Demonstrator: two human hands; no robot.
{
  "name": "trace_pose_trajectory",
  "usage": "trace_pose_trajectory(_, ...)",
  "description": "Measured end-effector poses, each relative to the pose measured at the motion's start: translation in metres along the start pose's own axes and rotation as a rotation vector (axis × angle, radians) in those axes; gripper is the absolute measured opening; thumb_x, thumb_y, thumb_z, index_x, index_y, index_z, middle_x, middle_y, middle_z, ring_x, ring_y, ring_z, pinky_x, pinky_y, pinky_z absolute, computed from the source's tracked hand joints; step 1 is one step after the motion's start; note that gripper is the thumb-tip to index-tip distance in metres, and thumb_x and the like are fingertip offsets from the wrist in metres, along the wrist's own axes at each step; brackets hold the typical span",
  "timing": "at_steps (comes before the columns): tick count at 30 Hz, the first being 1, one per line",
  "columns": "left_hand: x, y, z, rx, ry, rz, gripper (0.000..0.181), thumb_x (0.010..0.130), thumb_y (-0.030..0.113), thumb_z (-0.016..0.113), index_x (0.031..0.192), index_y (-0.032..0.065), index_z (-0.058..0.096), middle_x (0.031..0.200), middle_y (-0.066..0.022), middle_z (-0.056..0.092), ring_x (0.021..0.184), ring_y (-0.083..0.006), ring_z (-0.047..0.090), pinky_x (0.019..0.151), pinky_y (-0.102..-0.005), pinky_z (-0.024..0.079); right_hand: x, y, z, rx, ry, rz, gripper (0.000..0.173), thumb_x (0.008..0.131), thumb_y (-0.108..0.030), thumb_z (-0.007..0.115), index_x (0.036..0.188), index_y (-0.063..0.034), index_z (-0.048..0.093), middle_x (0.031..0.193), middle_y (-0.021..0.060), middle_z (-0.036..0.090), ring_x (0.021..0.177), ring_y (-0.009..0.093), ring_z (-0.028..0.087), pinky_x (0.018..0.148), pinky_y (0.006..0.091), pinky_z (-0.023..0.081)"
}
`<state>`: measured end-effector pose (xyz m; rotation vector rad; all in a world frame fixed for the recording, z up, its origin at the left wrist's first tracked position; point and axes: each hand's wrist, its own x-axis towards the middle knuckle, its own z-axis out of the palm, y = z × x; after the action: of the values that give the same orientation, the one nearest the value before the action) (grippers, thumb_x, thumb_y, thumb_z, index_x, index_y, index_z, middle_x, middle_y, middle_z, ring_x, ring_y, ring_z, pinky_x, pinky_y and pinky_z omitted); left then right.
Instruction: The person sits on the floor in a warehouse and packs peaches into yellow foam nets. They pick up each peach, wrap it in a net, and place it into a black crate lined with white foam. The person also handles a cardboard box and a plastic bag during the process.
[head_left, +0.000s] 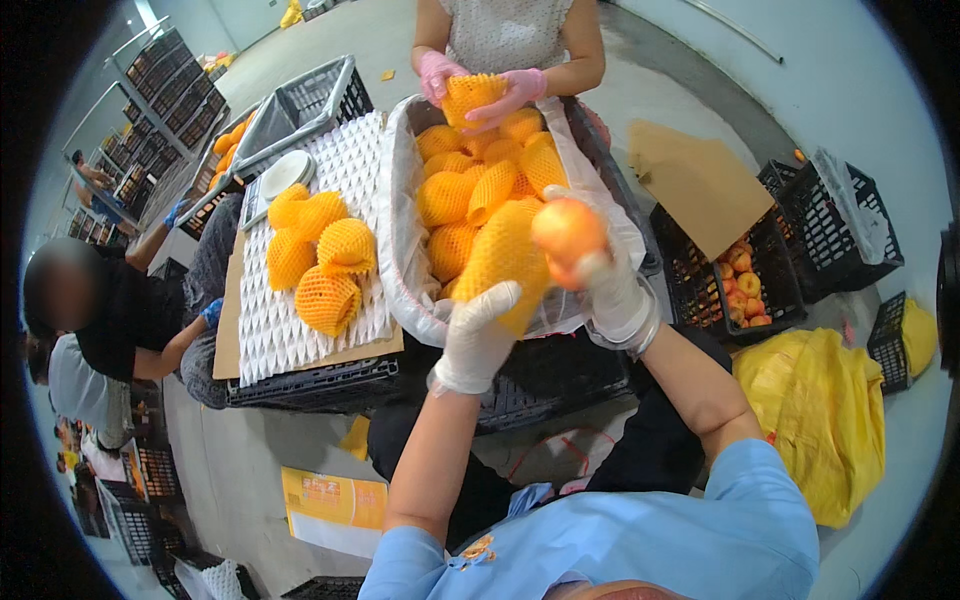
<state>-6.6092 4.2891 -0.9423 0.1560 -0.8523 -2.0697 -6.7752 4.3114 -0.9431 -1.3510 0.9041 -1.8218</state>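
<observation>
My left hand (477, 341), in a white glove, grips a yellow foam net sleeve (504, 259), stretched long and slightly blurred. Just right of the sleeve's upper end, my white-gloved right hand (621, 304) holds a red-orange round fruit (570, 229); a second rounded part beneath it is too blurred to tell apart. Both hands are over the near side of a crate (409, 300) lined with white sheeting. Several fruits in yellow foam nets (444, 199) fill that crate. To the left, more netted fruits (328, 300) lie on a white foam net sheet (259, 341).
Across the crate, a person's pink-gloved hands (506, 94) hold a netted fruit (472, 97). A digital scale (281, 180) stands on the foam sheet. At right are a crate of bare fruits (742, 289), cardboard (697, 187) and a yellow bag (814, 420). Another person (112, 322) sits left.
</observation>
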Motion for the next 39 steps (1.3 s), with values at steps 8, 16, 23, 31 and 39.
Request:
trace_pose_trajectory(8,-0.003,-0.004,0.003,-0.262,0.079,-0.127,0.079,0.087,0.043,0.069,0.145,0.0028,0.035,0.14,-0.0141,0.047,0.129,-0.0271,0.049,0.111,-0.0421,0.039,0.005,-0.016,-0.007,-0.506,-0.152,-0.134,0.076,0.086,-0.052,0.066,0.141,-0.0039,0.048,0.137,0.0142,0.054,0.121,0.024,0.054,0.107,0.0391,0.039)
trace_pose_trajectory(16,-0.026,-0.011,-0.002,-0.208,-0.054,-0.174,0.081,0.072,0.044,0.077,0.136,0.0036,0.048,0.13,-0.0153,0.056,0.121,-0.0308,0.055,0.108,-0.0451,0.042,-0.022,0.042,-0.056,-0.794,-0.854,0.192,0.054,0.1,-0.023,0.051,0.149,-0.0068,0.034,0.148,0.0073,0.043,0.137,0.02,0.041,0.117,0.034,0.03)
trace_pose_trajectory(23,-0.031,0.017,-0.001,0.055,-0.171,-0.105,0.09,0.064,0.04,0.084,0.137,0.0002,0.047,0.131,-0.0126,0.057,0.121,-0.025,0.056,0.108,-0.0381,0.04,-0.019,0.004,-0.026,0.427,-0.52,0.697,0.041,0.102,-0.025,0.049,0.139,-0.0081,0.045,0.14,0.0114,0.051,0.127,0.024,0.051,0.111,0.0388,0.039)
trace_pose_trajectory(31,-0.02,0.02,0.02,0.793,0.13,0.191,0.067,0.076,0.008,0.078,0.136,0.0004,0.048,0.132,-0.0089,0.055,0.123,-0.0181,0.053,0.104,-0.0326,0.044,-0.023,-0.008,0.003,-0.588,0.113,-0.324,0.025,0.082,0.004,0.066,0.085,-0.0084,0.044,0.082,0.001,0.05,0.071,0.012,0.048,0.069,0.0256,0.044)
trace_pose_trajectory(39,-0.025,0.049,-0.007,-0.185,-0.091,-0.055,0.085,0.083,0.027,0.068,0.154,0.0087,0.023,0.146,-0.0143,0.041,0.133,-0.0294,0.045,0.113,-0.0435,0.035,-0.034,-0.049,0.044,-0.949,-0.569,-0.515,0.062,0.071,-0.028,0.084,0.125,-0.0071,0.061,0.102,0.0094,0.055,0.091,0.028,0.055,0.08,0.0395,0.046)
